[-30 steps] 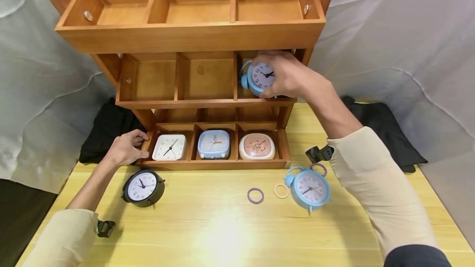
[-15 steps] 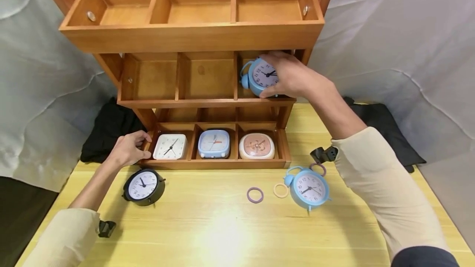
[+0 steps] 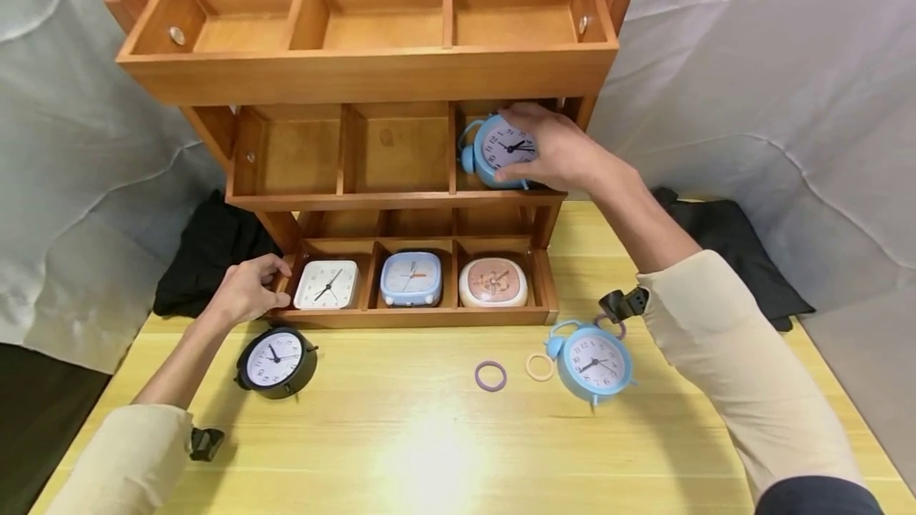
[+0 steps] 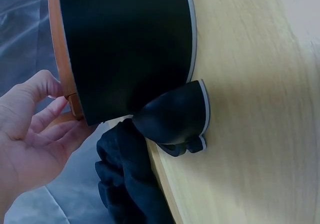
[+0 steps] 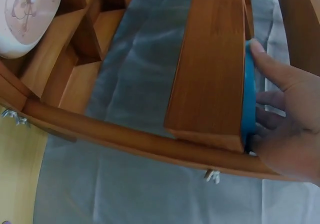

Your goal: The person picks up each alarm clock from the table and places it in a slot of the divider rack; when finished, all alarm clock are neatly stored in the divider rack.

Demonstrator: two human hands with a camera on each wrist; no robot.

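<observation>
A three-tier wooden shelf stands on the yellow table. My right hand grips a blue twin-bell alarm clock inside the middle tier's right compartment; the right wrist view shows its blue edge under my fingers. My left hand rests with curled fingers on the left end of the bottom tier, seen also as my left hand against the wood edge. A black round clock lies just below that hand.
The bottom tier holds a white square clock, a blue square clock and a pink clock. A second blue alarm clock, a purple ring and a cream ring lie on the table. Black cloth flanks the shelf.
My right hand has pushed the blue alarm clock slightly deeper and upward into the middle-right compartment. The left hand has hardly moved.
</observation>
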